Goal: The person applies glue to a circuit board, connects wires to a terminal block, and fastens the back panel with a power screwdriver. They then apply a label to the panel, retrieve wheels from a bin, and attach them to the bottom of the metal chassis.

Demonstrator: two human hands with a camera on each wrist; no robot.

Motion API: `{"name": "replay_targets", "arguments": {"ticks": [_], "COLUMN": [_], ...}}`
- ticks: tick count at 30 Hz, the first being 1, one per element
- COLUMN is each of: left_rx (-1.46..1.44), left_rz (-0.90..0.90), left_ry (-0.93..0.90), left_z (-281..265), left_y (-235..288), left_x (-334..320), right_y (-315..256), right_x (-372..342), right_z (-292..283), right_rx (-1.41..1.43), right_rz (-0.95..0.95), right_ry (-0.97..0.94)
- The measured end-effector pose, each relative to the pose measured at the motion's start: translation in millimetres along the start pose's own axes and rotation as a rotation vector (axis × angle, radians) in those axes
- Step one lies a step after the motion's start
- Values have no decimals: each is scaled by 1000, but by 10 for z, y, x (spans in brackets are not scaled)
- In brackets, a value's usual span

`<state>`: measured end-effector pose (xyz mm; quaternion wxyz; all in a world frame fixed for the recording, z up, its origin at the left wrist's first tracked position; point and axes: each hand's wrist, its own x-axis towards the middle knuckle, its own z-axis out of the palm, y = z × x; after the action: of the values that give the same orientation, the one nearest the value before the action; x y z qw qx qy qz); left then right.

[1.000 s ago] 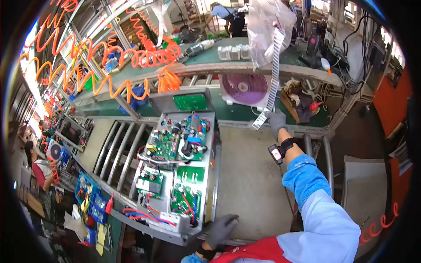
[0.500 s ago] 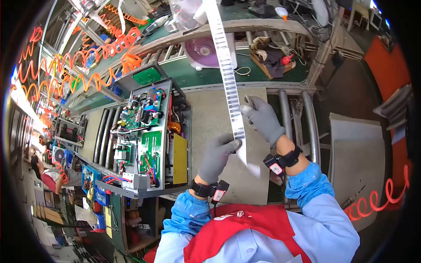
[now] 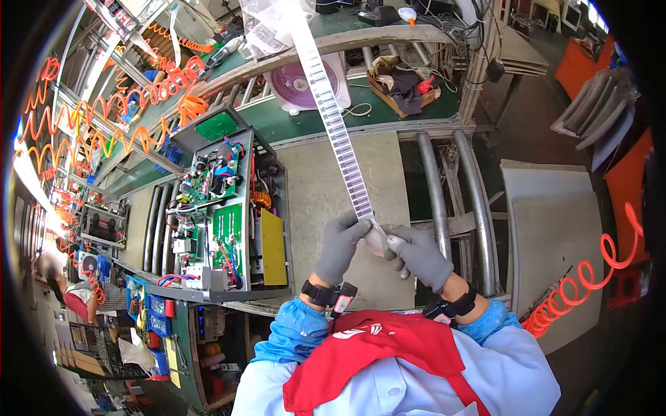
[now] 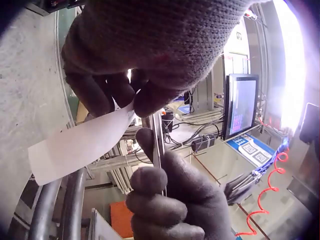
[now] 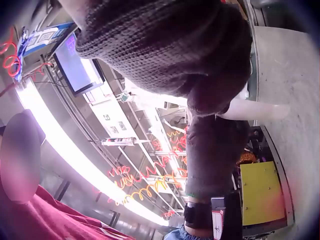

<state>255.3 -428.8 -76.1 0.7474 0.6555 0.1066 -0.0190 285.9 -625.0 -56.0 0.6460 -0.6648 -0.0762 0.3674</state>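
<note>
A long strip of printed labels (image 3: 338, 132) runs from the back bench down to the hands in the head view. My left hand (image 3: 338, 251) pinches its near end between thumb and fingers. Past that pinch, the white tail (image 4: 82, 142) curls away in the left wrist view. My right hand (image 3: 424, 258) grips a thin, flat metal tool (image 4: 158, 137), whose upper end stands right by the left fingertips and the strip. I cannot tell what kind of tool it is. Both hands wear grey knit gloves and are close together over the roller line's grey board.
An open metal chassis with circuit boards (image 3: 225, 208) stands on the left. Bare rollers (image 3: 479, 208) lie to the right. On the shelf behind are a purple fan (image 3: 302, 82) and a box of rags (image 3: 402, 87). A red coiled hose (image 3: 583, 277) hangs at right.
The right hand came down from the far end of the strip with the metal tool in view. The left hand rose from the board's edge and took the strip; both hands have drawn together.
</note>
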Motion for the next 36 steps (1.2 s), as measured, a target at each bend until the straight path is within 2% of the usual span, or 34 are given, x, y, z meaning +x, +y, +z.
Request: {"name": "replay_targets", "arguments": {"ticks": [4,10,22,28,31,34,36], "left_rx": [-2,11,-14,-84,-74,-21,33], "left_rz": [25,38,45,16,29,40,-9], "left_ry": [-7,12,22,14,1,9,33], "left_z": [-20,-47,-64,-74,-83,-111,-127], "left_y": [-26,-11,-1,-23,-2,-53,-56], "left_x": [-4,-22,-39,-25,-25,18,-10], "right_y": [169,2,-37,258,282,106,79], "right_x": [70,-18,-8,153,157,43,18], "right_z": [83,111,171,236,219,151,86], "right_rx": [67,1,17,-103,-62,114,151], "right_rz": [-148,-57,-41,-334,-330,-139,-107], "right_ry": [42,92,127,265,265,185,195]}}
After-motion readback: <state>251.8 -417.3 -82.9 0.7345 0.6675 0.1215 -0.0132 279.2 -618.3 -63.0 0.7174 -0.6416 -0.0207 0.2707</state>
